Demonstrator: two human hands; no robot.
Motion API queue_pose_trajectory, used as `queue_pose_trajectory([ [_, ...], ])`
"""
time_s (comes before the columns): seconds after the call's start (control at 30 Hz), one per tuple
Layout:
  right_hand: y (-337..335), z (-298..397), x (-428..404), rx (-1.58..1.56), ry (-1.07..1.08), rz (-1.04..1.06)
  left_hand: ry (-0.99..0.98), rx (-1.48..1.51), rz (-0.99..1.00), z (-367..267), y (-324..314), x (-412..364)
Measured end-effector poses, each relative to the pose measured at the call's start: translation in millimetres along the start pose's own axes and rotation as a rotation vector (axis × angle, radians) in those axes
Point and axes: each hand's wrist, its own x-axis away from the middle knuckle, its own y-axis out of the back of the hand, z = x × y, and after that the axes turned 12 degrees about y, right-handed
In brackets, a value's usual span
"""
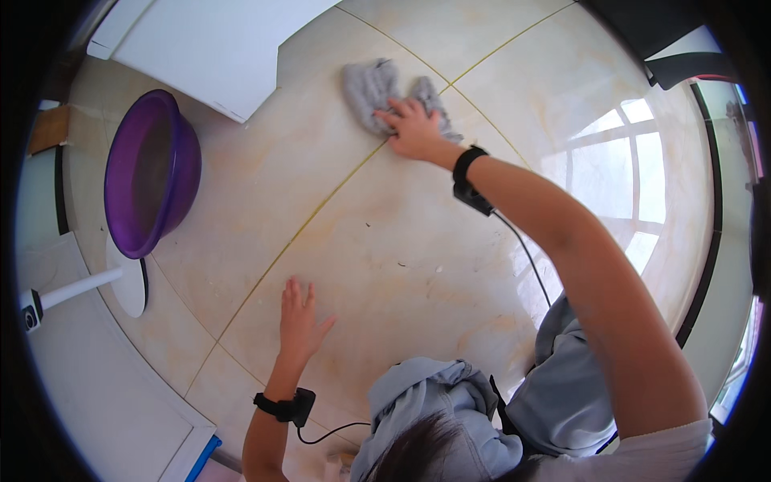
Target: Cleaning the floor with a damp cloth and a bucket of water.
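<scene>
My right hand reaches far forward and presses on a bunched grey cloth lying on the glossy tiled floor. Part of the cloth shows on either side of the fingers, which are spread over it. My left hand is at the lower left, its fingers apart and nothing in it, over or on the tiles; whether the palm touches them I cannot tell. Each wrist wears a black strap with a small box and a cable. A purple plastic basin stands at the left, with murky liquid apparently inside.
A white cabinet juts in at the upper left. Beside the basin are a round white base and a white pole. Small dark specks lie on the floor. My knees in grey-blue trousers are at the bottom.
</scene>
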Motion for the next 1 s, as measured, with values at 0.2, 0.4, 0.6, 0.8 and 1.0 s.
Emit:
queue_pose_trajectory([
  [0.2,-35.5,102.4,21.8,-0.145,0.682,0.108,0.167,-0.214,0.275,-80.0,14.9,-31.0],
  [0.4,35.5,-69.0,14.2,0.022,0.229,0.050,0.380,-0.118,0.085,-58.4,59.9,-105.8],
  [0.6,82.9,-338.8,163.0,0.043,-0.978,-0.140,0.439,-0.137,0.206,-32.8,54.1,-137.0],
  [0.8,74.8,-457.5,164.8,0.348,-1.070,0.187,0.350,-0.093,0.196,-33.2,40.2,-158.7],
  [1.0,56.6,-276.4,-73.5,0.079,-0.785,-0.128,0.388,-0.176,0.233,-23.4,38.8,-150.3],
])
